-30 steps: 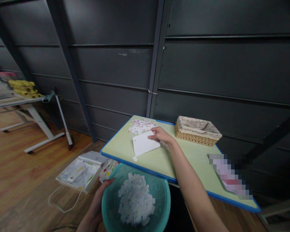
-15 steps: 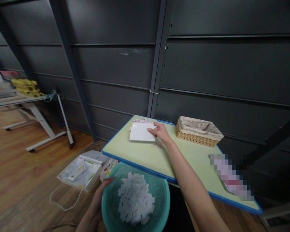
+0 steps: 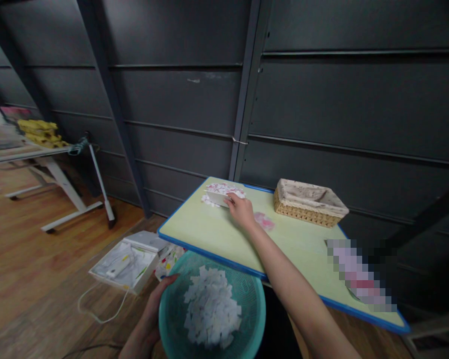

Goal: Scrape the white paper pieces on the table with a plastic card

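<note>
Card [image 3: 217, 198] in right grip [image 3: 241, 209] — colander [image 3: 253, 311] in left grip [image 3: 157, 299].

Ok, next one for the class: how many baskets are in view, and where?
2: the green basket in the left hand, at the near edge of the table; the woven basket towards its far edge. Any under it would be hidden.

Teal mesh basket [image 3: 255, 304] holding white scraps [image 3: 212, 306], thin white card [image 3: 216, 198] tilted beside pink-flecked scrap pile [image 3: 224, 188] on pale-yellow tabletop [image 3: 205, 229]
</note>
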The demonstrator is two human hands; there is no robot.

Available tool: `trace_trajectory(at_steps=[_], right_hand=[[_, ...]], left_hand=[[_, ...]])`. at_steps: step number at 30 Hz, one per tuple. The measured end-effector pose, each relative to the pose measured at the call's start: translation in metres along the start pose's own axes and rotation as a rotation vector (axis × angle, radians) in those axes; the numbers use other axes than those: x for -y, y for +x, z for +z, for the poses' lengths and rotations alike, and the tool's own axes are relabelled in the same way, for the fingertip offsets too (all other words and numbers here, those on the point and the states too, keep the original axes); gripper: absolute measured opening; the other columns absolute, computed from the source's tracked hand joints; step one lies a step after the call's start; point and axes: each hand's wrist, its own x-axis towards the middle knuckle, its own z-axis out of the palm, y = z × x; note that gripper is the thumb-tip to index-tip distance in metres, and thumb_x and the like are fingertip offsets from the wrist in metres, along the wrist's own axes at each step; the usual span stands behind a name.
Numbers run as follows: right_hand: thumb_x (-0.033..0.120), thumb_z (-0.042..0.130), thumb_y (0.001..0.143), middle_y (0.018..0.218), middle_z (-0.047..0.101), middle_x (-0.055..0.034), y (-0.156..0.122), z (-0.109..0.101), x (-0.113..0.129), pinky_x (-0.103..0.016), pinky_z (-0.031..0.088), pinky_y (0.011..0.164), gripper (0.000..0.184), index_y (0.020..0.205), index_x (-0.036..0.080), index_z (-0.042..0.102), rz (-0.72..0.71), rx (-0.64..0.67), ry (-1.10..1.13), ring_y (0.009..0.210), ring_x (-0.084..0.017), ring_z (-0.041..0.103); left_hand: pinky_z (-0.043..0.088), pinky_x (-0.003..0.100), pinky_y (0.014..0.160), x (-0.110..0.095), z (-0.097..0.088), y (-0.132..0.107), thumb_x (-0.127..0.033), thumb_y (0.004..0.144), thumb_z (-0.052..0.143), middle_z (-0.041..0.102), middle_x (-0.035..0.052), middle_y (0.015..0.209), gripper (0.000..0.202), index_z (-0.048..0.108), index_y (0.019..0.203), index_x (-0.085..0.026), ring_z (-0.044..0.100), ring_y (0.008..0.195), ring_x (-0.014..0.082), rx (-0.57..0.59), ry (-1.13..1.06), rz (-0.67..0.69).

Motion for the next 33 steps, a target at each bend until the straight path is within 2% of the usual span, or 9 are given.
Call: trace_trajectory(at_steps=[5,10,13,16,20,23,28,33], right_hand=[[0.036,0.043,0.092,0.102,0.071,-0.0087,-0.001,-0.002,0.0,-0.029,0.042,0.075,0.032,0.114,0.023,0.064,-0.017,0.017,0.015,0.085,-0.023,0.065],[0.031,0.05,0.088,0.092,0.072,-0.0083,-0.001,-0.018,-0.001,-0.028,0.039,0.071,0.025,0.104,0.023,0.067,-0.058,0.027,0.079,0.082,-0.023,0.064],[0.03,0.053,0.086,0.09,0.072,-0.0075,0.0,-0.025,-0.003,-0.028,0.039,0.072,0.023,0.102,0.023,0.067,-0.063,0.013,0.113,0.081,-0.023,0.063],[0.031,0.052,0.086,0.093,0.071,-0.0081,0.002,-0.024,-0.003,-0.028,0.039,0.072,0.023,0.102,0.023,0.067,-0.034,-0.018,0.146,0.082,-0.022,0.063],[0.031,0.05,0.087,0.094,0.071,-0.0085,0.001,-0.015,0.0,-0.028,0.038,0.072,0.023,0.101,0.022,0.067,-0.044,-0.019,0.186,0.084,-0.023,0.062],[0.03,0.051,0.086,0.089,0.071,-0.0078,0.0,-0.015,0.002,-0.028,0.037,0.07,0.022,0.099,0.022,0.067,-0.059,0.009,0.18,0.081,-0.022,0.061],[0.03,0.056,0.081,0.081,0.068,-0.0047,0.003,-0.034,-0.002,-0.026,0.037,0.066,0.019,0.091,0.02,0.068,-0.082,0.056,0.268,0.072,-0.019,0.057],[0.031,0.058,0.076,0.083,0.068,-0.0047,0.007,-0.047,-0.013,-0.026,0.038,0.063,0.023,0.089,0.016,0.069,-0.023,0.053,0.448,0.069,-0.017,0.057]], left_hand=[[0.058,0.04,0.066,0.002,-0.002,0.004,-0.023,0.077,0.062,0.074,0.0035,0.055,0.047,0.054,0.12,-0.007,0.073,0.068,0.0291,0.039,0.0,0.017],[0.057,0.035,0.056,0.001,0.0,0.0,-0.024,0.077,0.063,0.071,0.0033,0.051,0.03,0.059,0.103,-0.009,0.073,0.064,0.028,0.044,0.032,0.026],[0.058,0.038,0.061,0.001,-0.001,0.0,-0.022,0.077,0.063,0.071,0.0037,0.05,0.015,0.06,0.089,-0.013,0.073,0.065,0.0287,0.023,0.026,0.029],[0.058,0.04,0.069,0.0,-0.002,0.001,-0.021,0.075,0.064,0.071,0.0059,0.052,0.012,0.06,0.083,-0.013,0.073,0.07,0.0305,0.027,0.024,0.033],[0.057,0.042,0.072,0.0,-0.001,0.002,-0.02,0.078,0.061,0.071,0.0051,0.052,0.026,0.06,0.1,-0.009,0.073,0.072,0.0302,0.019,0.032,0.015],[0.057,0.042,0.071,0.0,0.0,0.002,-0.02,0.079,0.06,0.073,0.0076,0.056,0.037,0.056,0.112,-0.005,0.073,0.069,0.03,0.016,0.063,0.018],[0.057,0.041,0.068,0.0,-0.002,0.004,-0.019,0.078,0.061,0.073,0.0089,0.057,0.045,0.054,0.119,-0.003,0.073,0.067,0.0307,0.011,0.043,0.027],[0.058,0.04,0.065,-0.002,-0.002,0.001,-0.021,0.077,0.063,0.071,0.0032,0.051,0.048,0.053,0.122,-0.006,0.072,0.059,0.0287,0.024,-0.001,0.003]])
